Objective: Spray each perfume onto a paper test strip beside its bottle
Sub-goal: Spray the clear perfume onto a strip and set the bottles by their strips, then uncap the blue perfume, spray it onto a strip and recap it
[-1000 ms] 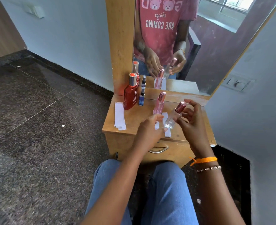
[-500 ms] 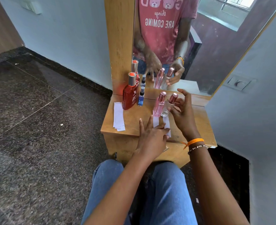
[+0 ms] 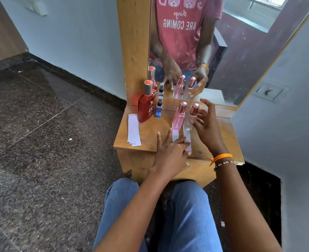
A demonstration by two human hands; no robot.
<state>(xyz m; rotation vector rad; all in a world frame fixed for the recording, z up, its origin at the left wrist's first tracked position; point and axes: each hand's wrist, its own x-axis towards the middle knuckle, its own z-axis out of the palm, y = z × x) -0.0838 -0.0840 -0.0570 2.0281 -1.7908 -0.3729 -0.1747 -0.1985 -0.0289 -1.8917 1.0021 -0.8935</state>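
Note:
A clear bottle [image 3: 189,120] with a rose-gold cap stands upright on the wooden dresser top [image 3: 150,131], next to a pink bottle [image 3: 178,119]. A white paper strip [image 3: 187,140] lies in front of the clear bottle and another strip [image 3: 175,135] in front of the pink one. My right hand [image 3: 205,127] hovers open just right of the clear bottle, fingers spread, not gripping it. My left hand [image 3: 171,151] rests flat with its fingertips on the near ends of the strips. A red bottle [image 3: 146,106] and a small blue bottle [image 3: 158,110] stand at the back left.
A stack of spare paper strips [image 3: 133,130] lies at the dresser's left edge. A mirror [image 3: 213,42] rises behind the bottles and reflects them and the hands. A wall switch [image 3: 270,91] sits to the right. My knees in jeans are below the dresser.
My right hand carried the clear bottle from a tilt above the strip to upright beside the pink bottle and let go. My left hand flattened onto the strips.

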